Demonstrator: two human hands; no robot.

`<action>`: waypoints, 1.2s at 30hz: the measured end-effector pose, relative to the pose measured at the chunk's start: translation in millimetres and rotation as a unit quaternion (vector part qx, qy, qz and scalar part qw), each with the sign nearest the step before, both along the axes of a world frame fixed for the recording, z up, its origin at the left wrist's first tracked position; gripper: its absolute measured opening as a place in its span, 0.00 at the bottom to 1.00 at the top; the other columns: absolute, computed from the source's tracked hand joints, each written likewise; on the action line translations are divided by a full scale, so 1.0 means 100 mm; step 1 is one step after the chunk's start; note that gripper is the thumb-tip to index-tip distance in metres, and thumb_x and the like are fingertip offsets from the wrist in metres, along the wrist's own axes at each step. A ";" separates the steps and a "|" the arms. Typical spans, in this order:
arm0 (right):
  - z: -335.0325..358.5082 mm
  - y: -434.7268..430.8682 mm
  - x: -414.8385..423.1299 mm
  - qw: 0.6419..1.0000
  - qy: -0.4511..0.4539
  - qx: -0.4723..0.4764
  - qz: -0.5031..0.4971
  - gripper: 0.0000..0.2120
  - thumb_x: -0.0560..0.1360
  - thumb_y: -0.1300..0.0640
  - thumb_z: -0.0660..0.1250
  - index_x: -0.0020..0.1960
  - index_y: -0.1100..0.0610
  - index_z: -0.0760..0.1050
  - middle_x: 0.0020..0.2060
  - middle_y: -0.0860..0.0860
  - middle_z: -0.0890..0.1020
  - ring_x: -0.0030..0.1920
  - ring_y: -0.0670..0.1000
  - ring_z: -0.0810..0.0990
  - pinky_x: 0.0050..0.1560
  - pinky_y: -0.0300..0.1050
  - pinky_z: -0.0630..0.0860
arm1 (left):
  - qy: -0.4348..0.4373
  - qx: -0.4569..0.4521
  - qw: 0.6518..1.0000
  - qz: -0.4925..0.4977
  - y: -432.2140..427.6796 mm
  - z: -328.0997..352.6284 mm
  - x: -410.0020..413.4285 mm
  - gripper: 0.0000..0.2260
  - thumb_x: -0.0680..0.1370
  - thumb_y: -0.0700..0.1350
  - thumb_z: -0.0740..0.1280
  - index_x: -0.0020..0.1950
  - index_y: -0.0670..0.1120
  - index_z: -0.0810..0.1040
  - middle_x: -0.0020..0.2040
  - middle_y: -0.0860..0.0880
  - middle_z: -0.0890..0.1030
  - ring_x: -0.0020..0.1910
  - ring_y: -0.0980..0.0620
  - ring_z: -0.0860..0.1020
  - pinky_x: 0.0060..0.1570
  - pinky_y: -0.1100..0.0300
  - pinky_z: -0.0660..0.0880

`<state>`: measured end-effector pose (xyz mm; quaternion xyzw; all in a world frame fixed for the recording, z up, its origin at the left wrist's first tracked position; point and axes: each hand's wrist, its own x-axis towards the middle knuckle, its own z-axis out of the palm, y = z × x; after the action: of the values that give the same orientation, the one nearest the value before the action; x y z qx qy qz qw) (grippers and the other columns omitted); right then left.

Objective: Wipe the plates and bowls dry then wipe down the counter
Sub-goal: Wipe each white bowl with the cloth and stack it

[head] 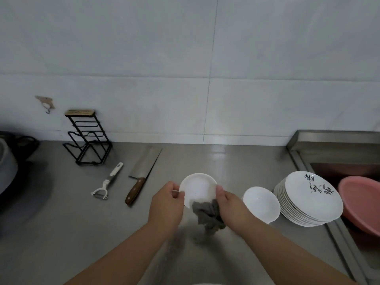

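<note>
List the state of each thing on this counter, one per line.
small bowl: held off the counter, left hand gripping its rim.
grey cloth: bunched in right hand, against the bowl.
second bowl: resting beside plate stack.
plate stack: stacked, top plate face up.
cleaver: lying flat.
peeler: lying flat.
wire rack: upright, empty.

**Both hands closed, forearms converging**

Left forearm bare, enters frame at 7 o'clock and runs up toward centre. Left hand (166,204) has its back to the camera, fingers curled, pinching the small white bowl (197,187) at its 9 o'clock rim. Right forearm bare, enters at 5 o'clock, angled in toward the left. Right hand (231,206) has its thumb on the bowl's 3 o'clock rim and its fingers bunched round the grey cloth (207,215) at the bowl's 5 o'clock edge. Wrists roughly straight. The hands are not touching.
</note>
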<state>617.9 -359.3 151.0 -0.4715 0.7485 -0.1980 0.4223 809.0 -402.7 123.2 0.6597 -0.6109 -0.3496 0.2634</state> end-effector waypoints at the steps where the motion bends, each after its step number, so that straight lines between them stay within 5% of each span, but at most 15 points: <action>1: 0.10 -0.05 0.01 1.000 -0.012 -0.006 -0.023 0.31 0.87 0.39 0.41 0.58 0.55 0.79 0.48 0.54 0.82 0.48 0.51 0.80 0.51 0.44 0.73 | 0.006 -0.017 1.000 -0.004 -0.03 0.10 -0.01 0.07 0.81 0.47 0.67 0.44 0.53 0.74 0.43 0.55 0.82 0.41 0.57 0.80 0.38 0.60 0.74; 7: 0.29 -0.30 0.01 0.960 -0.186 -0.050 -0.203 0.33 0.84 0.33 0.46 0.57 0.53 0.82 0.47 0.54 0.87 0.52 0.57 0.86 0.65 0.56 0.79 | 0.069 -0.058 0.994 -0.058 0.03 0.65 -0.15 0.08 0.84 0.59 0.59 0.53 0.57 0.72 0.45 0.57 0.81 0.42 0.62 0.79 0.36 0.69 0.69; 13: 0.61 -0.30 -0.04 0.918 -0.278 -0.234 -0.157 0.17 0.81 0.53 0.56 0.58 0.51 0.83 0.46 0.60 0.87 0.46 0.63 0.86 0.45 0.52 0.78 | 0.209 -0.004 0.973 -0.096 0.09 0.97 -0.28 0.20 0.80 0.64 0.53 0.66 0.54 0.68 0.59 0.59 0.78 0.57 0.65 0.76 0.47 0.74 0.71; 17: 0.74 -0.21 -0.04 0.905 -0.263 -0.312 -0.121 0.19 0.78 0.53 0.57 0.64 0.49 0.79 0.47 0.56 0.85 0.39 0.54 0.82 0.42 0.45 0.78 | 0.314 0.009 0.947 -0.067 0.01 1.10 -0.30 0.12 0.83 0.47 0.66 0.66 0.53 0.70 0.62 0.54 0.82 0.56 0.64 0.80 0.55 0.69 0.75; 20: 0.87 -0.11 -0.04 0.905 -0.244 -0.339 -0.085 0.15 0.86 0.61 0.56 0.65 0.48 0.77 0.44 0.44 0.85 0.39 0.45 0.81 0.39 0.38 0.77 | 0.422 0.036 0.904 -0.064 -0.06 1.18 -0.28 0.23 0.78 0.41 0.72 0.70 0.52 0.70 0.60 0.49 0.85 0.60 0.52 0.82 0.63 0.54 0.78; 23: 0.88 -0.08 -0.12 0.926 -0.170 -0.329 -0.069 0.17 0.86 0.61 0.58 0.67 0.43 0.76 0.35 0.42 0.80 0.34 0.43 0.78 0.36 0.36 0.75 | 0.511 0.067 0.852 -0.095 -0.08 1.28 -0.27 0.28 0.73 0.40 0.76 0.71 0.48 0.72 0.64 0.45 0.83 0.63 0.47 0.82 0.57 0.56 0.81; 27: 0.91 -0.02 -0.22 0.944 -0.165 -0.264 -0.114 0.14 0.85 0.59 0.60 0.65 0.46 0.77 0.34 0.49 0.84 0.29 0.52 0.80 0.31 0.45 0.76 | 0.542 0.073 0.829 -0.115 -0.10 1.30 -0.22 0.26 0.75 0.37 0.73 0.72 0.46 0.73 0.66 0.44 0.82 0.65 0.44 0.80 0.58 0.54 0.81; 30: 1.03 0.01 -0.29 0.894 -0.302 -0.231 -0.236 0.11 0.86 0.60 0.59 0.63 0.54 0.79 0.37 0.55 0.87 0.36 0.57 0.84 0.34 0.46 0.77 | 0.532 0.073 0.837 -0.106 -0.08 1.26 -0.18 0.26 0.75 0.36 0.70 0.72 0.48 0.74 0.66 0.45 0.82 0.66 0.43 0.80 0.59 0.50 0.81; 34: 1.20 0.10 -0.33 0.853 -0.342 -0.318 -0.232 0.13 0.87 0.58 0.58 0.60 0.55 0.81 0.42 0.47 0.87 0.41 0.48 0.85 0.44 0.40 0.81 | 0.537 0.068 0.834 -0.102 -0.01 1.21 -0.16 0.28 0.74 0.38 0.74 0.73 0.47 0.73 0.67 0.44 0.81 0.66 0.43 0.80 0.62 0.48 0.80; 36: 1.26 0.16 -0.23 0.882 -0.271 -0.355 -0.154 0.13 0.87 0.57 0.58 0.55 0.48 0.81 0.38 0.39 0.85 0.41 0.41 0.82 0.43 0.32 0.77 | 0.541 0.071 0.830 -0.114 0.05 1.21 -0.19 0.26 0.76 0.37 0.73 0.73 0.47 0.73 0.67 0.43 0.81 0.67 0.42 0.79 0.62 0.47 0.79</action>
<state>594.8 -343.1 277.1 -0.3964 0.5478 -0.6327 0.3774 790.1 -397.6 244.7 0.3070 -0.4150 -0.7209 0.4624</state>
